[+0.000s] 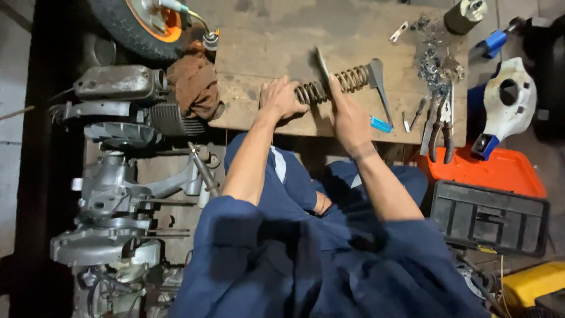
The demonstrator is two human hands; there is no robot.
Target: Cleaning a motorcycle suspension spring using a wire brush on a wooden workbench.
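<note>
No packages, labels, signs or screens can be made out anywhere.

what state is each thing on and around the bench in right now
spring: lying flat on wooden board
left hand: gripping the spring's end
right hand: holding a thin metal tool against the coils
pliers: lying unused
black toolbox: lid shut

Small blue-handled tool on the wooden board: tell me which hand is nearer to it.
Right. The right hand is just left of the small blue-handled tool; the left hand grips the coil spring farther left.
</note>
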